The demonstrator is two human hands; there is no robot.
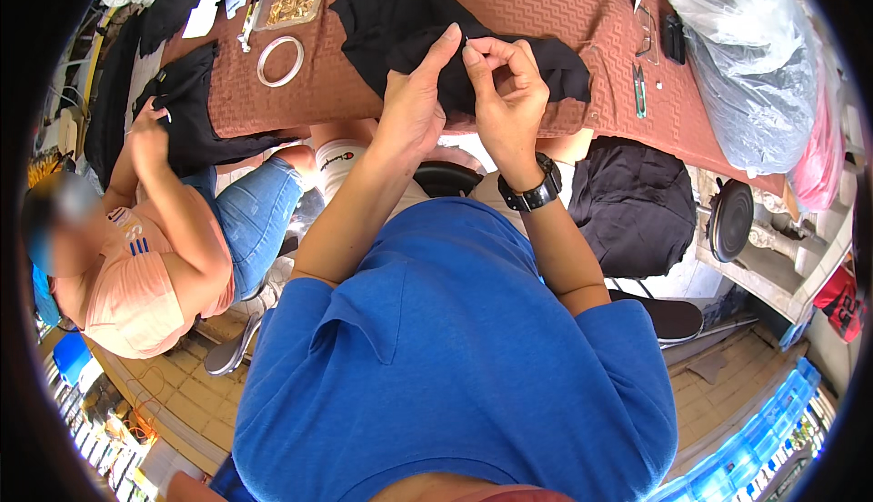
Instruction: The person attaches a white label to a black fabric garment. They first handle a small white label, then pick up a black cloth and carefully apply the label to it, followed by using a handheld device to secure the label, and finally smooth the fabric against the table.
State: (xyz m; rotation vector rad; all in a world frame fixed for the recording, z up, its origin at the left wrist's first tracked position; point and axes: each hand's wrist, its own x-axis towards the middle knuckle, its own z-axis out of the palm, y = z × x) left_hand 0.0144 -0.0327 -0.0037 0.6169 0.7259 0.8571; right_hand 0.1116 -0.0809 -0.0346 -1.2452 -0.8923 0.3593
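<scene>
A black garment [391, 13] lies across the far side of the table, its right end drooping near the edge. My left hand [416, 106] is closed on its near part, thumb up and pressed at the fabric, the other fingers mostly hidden. Close beside it, my right hand [507, 93] pinches thumb against index finger right at the left thumb's tip. Something tiny and pale shows between the two hands, too small to name. A black watch is on my right wrist.
On the brown-covered table [264, 111] are a white ring [280, 62], a clear tray [318, 2] of gold pieces, thread snips [639, 91], glasses [647, 34] and a plastic bag [741, 56]. A black cloth bundle [634, 206] sits at right. At left, a co-worker [155, 266] handles black cloth [195, 102].
</scene>
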